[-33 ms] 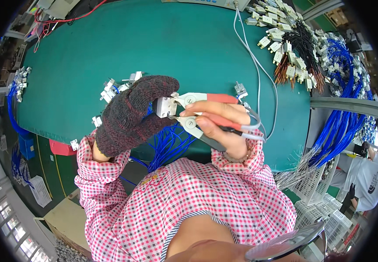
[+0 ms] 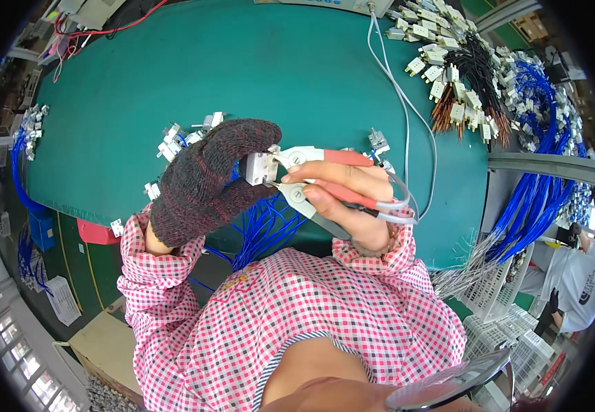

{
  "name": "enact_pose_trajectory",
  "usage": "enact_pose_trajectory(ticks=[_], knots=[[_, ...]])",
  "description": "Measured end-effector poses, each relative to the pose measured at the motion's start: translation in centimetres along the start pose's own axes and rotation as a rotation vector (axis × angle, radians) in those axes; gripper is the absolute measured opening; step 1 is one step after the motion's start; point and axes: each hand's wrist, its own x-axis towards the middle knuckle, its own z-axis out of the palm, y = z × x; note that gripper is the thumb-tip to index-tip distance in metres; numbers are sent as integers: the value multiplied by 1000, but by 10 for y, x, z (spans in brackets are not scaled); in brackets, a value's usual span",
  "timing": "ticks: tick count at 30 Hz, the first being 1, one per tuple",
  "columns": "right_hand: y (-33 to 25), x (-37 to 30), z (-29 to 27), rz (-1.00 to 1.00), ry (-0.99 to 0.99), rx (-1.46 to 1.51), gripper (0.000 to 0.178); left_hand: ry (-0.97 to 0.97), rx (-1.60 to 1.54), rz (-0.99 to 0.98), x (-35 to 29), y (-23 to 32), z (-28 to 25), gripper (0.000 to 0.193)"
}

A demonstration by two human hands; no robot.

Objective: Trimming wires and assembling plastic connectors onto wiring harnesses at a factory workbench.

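Observation:
My left hand [image 2: 208, 182], in a dark knitted glove, is closed around a small white connector block [image 2: 262, 169]. Bare and bent, the fingers of my right hand [image 2: 347, 196] grip two plier-shaped test probes [image 2: 297, 161] with pale heads, red and grey grips and leads at the back. Their metal tips meet the block's right face; whether both touch inside its holes cannot be made out. Blue wires [image 2: 253, 237] hang below the gloved hand toward my lap. More white connectors [image 2: 171, 143] lie just beyond the glove, partly hidden by it.
A grey connector [image 2: 378, 141] lies right of the probes, near a looping grey cable [image 2: 405, 103] from a device [image 2: 342, 5] at the far edge. Bundles of connectors with black wires [image 2: 475, 62] and blue wires [image 2: 528, 199] line the right side. A co-worker [image 2: 576, 288] is at far right.
My right hand and the probe grips have shifted and tilted slightly; the tips stay at the connector block. My left hand holds still.

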Motion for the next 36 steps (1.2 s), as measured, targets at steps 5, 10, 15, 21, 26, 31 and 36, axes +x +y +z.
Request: enact_pose_trajectory(ticks=[5,10,15,21,26,31,36], knots=[[-4,1,5,32,39,4,20,8,14,7,-2,3,2,53],[6,9,8,56,28,8,18,-11,48,-41,-2,1,4,53],[19,11,13,113,0,129,18,56,84,22,-15,-9,1,55],[29,-55,-70,-55,860,270,33,-6,647,-274,-30,-35,-47,38],[39,-88,-88,47,1076,254,32,-242,516,-150,61,-13,13,30],[43,-85,-76,155,1038,266,30,-545,557,198,118,-38,107,64],[41,-89,-83,179,1122,263,31,-675,175,140,168,-41,162,63]])
